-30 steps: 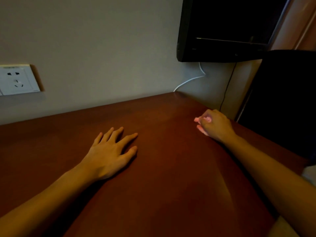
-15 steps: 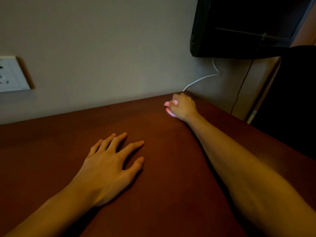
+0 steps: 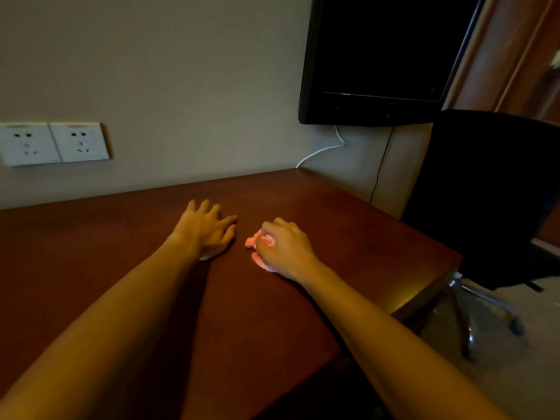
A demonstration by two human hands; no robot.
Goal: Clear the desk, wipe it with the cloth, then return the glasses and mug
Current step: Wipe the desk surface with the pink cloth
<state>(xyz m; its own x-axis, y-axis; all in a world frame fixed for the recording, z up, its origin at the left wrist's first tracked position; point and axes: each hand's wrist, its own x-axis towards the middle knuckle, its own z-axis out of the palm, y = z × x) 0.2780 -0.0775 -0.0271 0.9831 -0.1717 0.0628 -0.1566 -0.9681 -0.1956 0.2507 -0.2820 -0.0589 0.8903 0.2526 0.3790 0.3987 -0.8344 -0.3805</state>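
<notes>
A dark reddish-brown wooden desk (image 3: 91, 253) fills the lower part of the view. My right hand (image 3: 285, 247) is shut on a small pink cloth (image 3: 252, 241), pressing it onto the desk near its middle; most of the cloth is hidden under the fingers. Just to its left, my left hand (image 3: 206, 228) lies flat on the desk with its fingers spread, holding nothing. No glasses or mug are in view.
A black chair (image 3: 485, 192) with a chrome base stands at the desk's right end. A dark wall-mounted screen (image 3: 378, 56) hangs above the far right corner, with a white cable (image 3: 321, 151) below it. Two white wall sockets (image 3: 54, 144) sit at the left.
My right hand has dragged the pink cloth from the far right corner back toward the middle, close to my left hand. The view has pulled back and shifted right, showing the desk's right edge.
</notes>
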